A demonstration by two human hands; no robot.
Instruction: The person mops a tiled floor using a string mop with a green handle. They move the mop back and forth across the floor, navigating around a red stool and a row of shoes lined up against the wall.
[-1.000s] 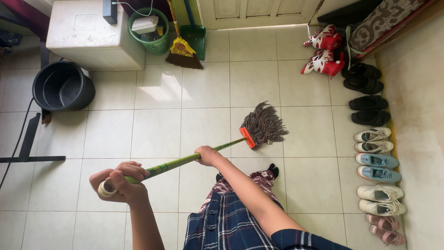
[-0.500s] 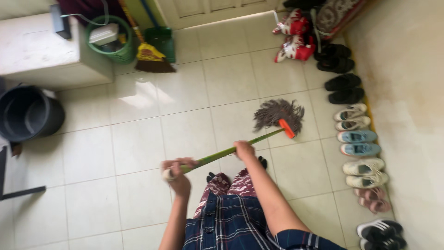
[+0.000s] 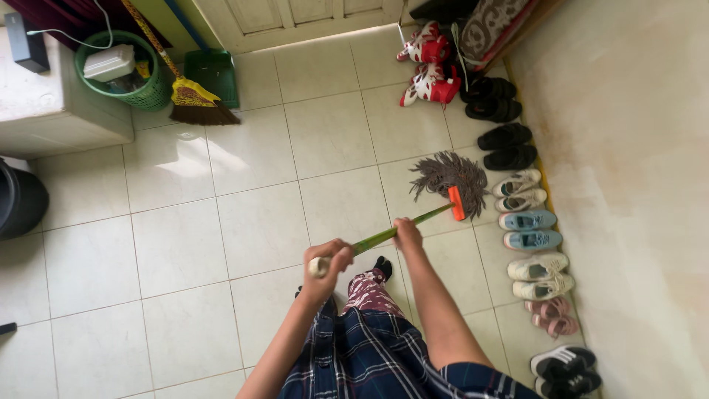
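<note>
I hold a mop with a green handle, an orange clamp and a grey string head that lies on the pale floor tiles beside a row of shoes. My left hand is closed around the near end of the handle. My right hand grips the handle farther along, closer to the head. My checked garment and patterned trouser legs show below the hands.
Several pairs of shoes line the right wall. A broom and green dustpan lean near a white door. A green basket stands by a white box. A black bucket sits at the left edge.
The mop head has swept to the right, toward the shoes. Both hands moved right with the handle, and the view has shifted so the bucket now sits at the left edge.
</note>
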